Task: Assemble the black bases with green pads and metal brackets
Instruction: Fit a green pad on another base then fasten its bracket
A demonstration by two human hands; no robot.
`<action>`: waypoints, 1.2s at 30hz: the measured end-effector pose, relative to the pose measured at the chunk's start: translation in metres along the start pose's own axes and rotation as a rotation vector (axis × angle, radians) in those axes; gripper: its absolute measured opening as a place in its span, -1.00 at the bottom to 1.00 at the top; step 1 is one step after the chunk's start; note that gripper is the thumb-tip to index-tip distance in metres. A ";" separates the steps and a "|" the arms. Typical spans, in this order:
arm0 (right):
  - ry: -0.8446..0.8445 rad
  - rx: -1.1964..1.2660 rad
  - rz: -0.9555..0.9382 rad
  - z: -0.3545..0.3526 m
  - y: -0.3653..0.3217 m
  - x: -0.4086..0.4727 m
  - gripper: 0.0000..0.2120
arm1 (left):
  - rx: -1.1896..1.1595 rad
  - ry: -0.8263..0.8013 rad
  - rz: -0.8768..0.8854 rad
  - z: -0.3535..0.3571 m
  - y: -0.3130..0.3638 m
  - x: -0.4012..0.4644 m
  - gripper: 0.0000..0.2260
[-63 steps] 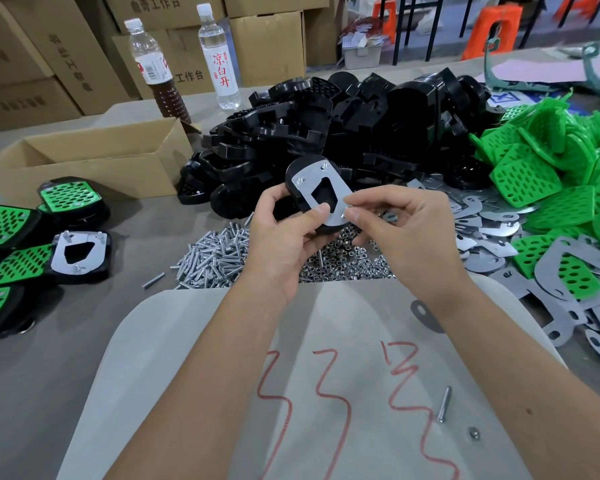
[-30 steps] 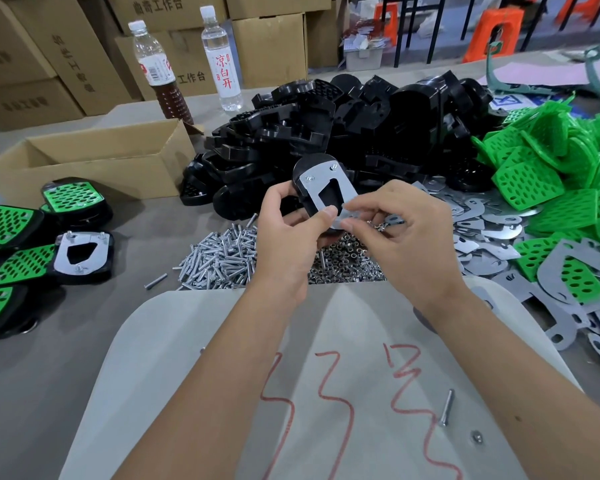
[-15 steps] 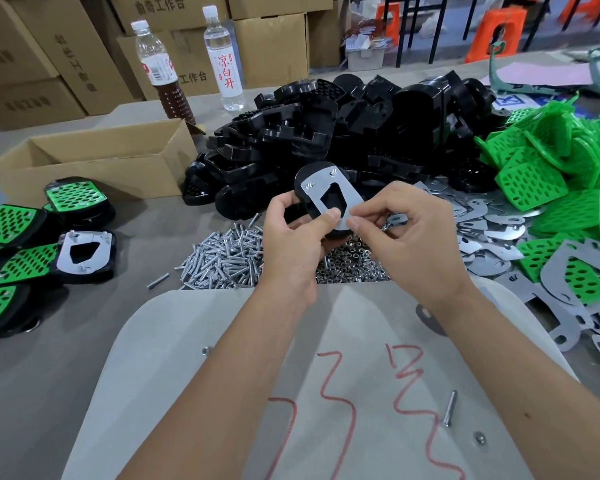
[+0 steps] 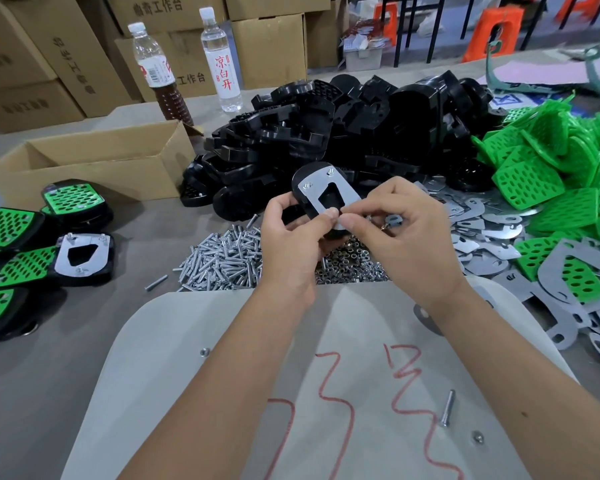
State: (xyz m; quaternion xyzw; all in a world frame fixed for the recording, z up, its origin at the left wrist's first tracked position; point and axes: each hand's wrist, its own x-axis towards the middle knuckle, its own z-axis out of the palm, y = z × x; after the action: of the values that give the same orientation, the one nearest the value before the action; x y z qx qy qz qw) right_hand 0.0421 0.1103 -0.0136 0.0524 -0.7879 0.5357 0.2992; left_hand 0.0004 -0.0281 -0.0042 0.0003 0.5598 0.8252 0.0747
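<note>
Fingertips [image 4: 344,221] of right hand [image 4: 400,233] pinching a nut (barely visible) at flat metal bracket [image 4: 329,195], left hand [image 4: 293,233] gripping oval black plastic base [image 4: 300,181] beneath, steadying for threading.

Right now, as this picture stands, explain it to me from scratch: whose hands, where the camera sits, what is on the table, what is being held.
No machine here: a person works with bare hands, and the one camera sits on their head, looking down. The left hand grips a black base with a metal bracket on it. The right hand pinches at the bracket's near edge; what it pinches is too small to tell. On the table lie a heap of black bases, green pads, loose brackets, screws and nuts. Finished pieces lie at the left, beside a cardboard box.
</note>
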 end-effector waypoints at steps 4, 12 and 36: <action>0.071 0.032 0.050 -0.001 0.000 -0.003 -0.58 | -0.055 0.046 -0.026 -0.003 0.002 0.004 -0.63; -0.044 0.091 0.088 0.001 -0.001 -0.002 -0.74 | -0.074 0.045 -0.030 -0.004 0.002 0.005 -0.64; -0.035 -0.062 -0.040 -0.003 0.006 0.003 -0.91 | 0.034 0.040 0.014 -0.001 0.000 0.001 -0.64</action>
State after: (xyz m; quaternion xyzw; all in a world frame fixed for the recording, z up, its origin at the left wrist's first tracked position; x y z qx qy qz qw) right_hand 0.0384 0.1160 -0.0158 0.0681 -0.8082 0.5037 0.2976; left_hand -0.0005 -0.0286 -0.0049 -0.0112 0.5750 0.8160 0.0576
